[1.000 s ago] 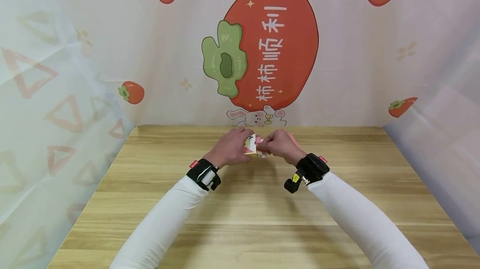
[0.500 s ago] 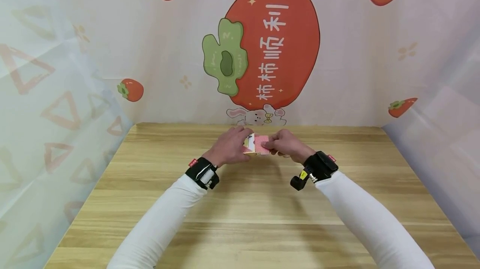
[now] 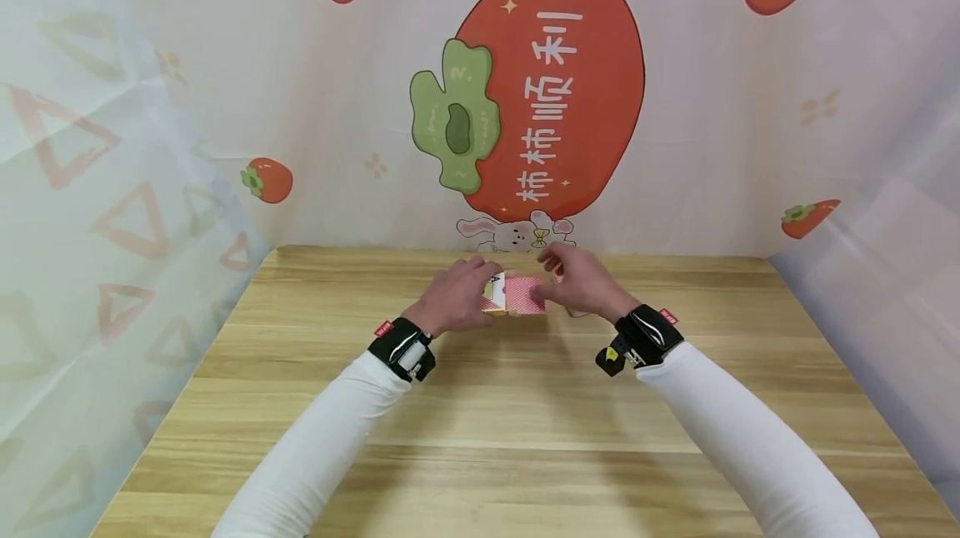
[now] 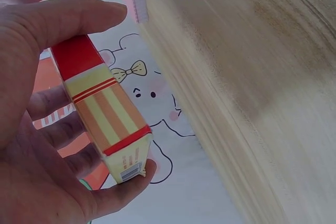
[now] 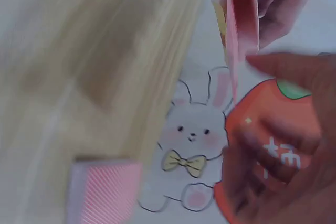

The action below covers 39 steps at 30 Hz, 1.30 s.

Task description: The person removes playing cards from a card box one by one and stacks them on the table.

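Note:
In the head view my left hand grips a card box over the table. The left wrist view shows the box between the thumb on top and the fingers below, its red and cream striped side facing the camera. A thin playing card with a red-patterned back juts from the box's right end. My right hand is beside it, thumb at the card and other fingers spread apart, blurred in the right wrist view. Behind that hand, a stack of patterned cards lies on the table, mostly hidden from the head camera.
The wooden table reaches back to a printed cloth with persimmons and a rabbit. More cloth hangs along the left side. Each wrist wears a black strap with a camera.
The right hand has drawn back slightly to the right and its pinch has spread apart. More of the patterned card shows outside the box than a second ago. The left hand keeps its grip.

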Motion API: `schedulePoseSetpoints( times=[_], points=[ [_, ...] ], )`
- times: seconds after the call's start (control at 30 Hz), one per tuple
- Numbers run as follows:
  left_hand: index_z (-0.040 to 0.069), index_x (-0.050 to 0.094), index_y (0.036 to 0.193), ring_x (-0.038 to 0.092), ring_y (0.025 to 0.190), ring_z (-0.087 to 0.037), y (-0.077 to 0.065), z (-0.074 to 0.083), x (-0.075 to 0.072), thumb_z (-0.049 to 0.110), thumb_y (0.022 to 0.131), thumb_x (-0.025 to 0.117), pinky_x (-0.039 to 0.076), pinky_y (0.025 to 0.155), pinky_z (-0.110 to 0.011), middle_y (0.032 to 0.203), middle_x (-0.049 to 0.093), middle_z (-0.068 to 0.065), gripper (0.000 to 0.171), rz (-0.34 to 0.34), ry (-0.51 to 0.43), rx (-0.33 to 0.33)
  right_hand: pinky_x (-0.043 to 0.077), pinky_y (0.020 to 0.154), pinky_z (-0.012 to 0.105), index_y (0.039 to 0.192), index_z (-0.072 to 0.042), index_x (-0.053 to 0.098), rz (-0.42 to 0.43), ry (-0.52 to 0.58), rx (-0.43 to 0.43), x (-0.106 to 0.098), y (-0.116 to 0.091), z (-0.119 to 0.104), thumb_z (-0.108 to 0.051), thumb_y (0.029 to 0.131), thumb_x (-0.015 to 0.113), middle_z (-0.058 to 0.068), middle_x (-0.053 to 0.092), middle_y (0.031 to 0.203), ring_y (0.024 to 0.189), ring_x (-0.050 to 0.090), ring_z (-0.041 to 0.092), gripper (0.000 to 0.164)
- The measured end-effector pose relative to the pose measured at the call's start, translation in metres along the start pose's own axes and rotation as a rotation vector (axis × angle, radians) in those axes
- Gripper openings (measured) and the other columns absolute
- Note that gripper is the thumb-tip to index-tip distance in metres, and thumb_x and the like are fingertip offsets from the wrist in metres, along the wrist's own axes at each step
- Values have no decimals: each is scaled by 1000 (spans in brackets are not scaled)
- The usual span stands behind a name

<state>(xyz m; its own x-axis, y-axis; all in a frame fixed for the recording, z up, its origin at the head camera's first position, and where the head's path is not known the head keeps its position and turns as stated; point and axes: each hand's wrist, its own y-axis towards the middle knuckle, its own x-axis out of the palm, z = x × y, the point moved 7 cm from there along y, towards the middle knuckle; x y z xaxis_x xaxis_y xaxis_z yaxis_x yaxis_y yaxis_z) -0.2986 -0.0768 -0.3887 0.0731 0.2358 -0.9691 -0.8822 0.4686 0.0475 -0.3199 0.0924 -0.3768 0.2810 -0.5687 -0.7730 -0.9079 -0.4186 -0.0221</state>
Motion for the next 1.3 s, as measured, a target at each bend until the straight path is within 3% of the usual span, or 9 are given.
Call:
schedulePoseSetpoints(
  times=[0.1,0.23,0.53,0.97,1.13,1.3],
  points=[
    [12,53,143,57,109,-29,0,0,1,27,75,89,52,87,-49,129,58,-9,78,-4,14,0,50,91,43,122,-6,65,-34,-143,-152,4,2,-18,-27,77,90,9,64,118,112,56,31,56],
    [12,54,142,58,111,-28,1,1,4,28,75,89,52,88,-47,129,59,-8,78,-11,33,2,50,89,40,119,-13,68,-88,-269,-251,14,5,-30,-30,73,93,3,63,115,112,53,27,56],
    [10,56,139,58,111,-27,0,4,6,27,74,90,51,90,-44,126,61,-8,76,0,10,23,52,80,30,117,-12,67,-142,-257,-262,22,8,-29,-26,72,93,0,63,109,98,56,19,54],
    [10,56,139,57,115,-29,-3,-4,8,29,73,90,49,95,-47,129,61,-9,76,2,16,10,49,74,33,127,-20,72,-183,-392,-357,13,-3,-23,-24,76,89,1,59,101,91,53,20,54],
    [9,57,138,57,116,-30,-4,-7,9,29,73,91,48,97,-48,130,60,-10,76,-3,7,-11,49,72,32,131,-22,69,-214,-441,-341,9,-5,-15,-26,76,89,2,59,100,91,53,19,58],
    [11,55,141,55,116,-31,-5,-11,12,31,74,90,49,95,-53,133,59,-10,78,-30,3,-48,52,73,34,133,-20,67,-222,-449,-271,2,-4,-4,-27,78,88,6,59,104,95,55,22,59]
  ],
)
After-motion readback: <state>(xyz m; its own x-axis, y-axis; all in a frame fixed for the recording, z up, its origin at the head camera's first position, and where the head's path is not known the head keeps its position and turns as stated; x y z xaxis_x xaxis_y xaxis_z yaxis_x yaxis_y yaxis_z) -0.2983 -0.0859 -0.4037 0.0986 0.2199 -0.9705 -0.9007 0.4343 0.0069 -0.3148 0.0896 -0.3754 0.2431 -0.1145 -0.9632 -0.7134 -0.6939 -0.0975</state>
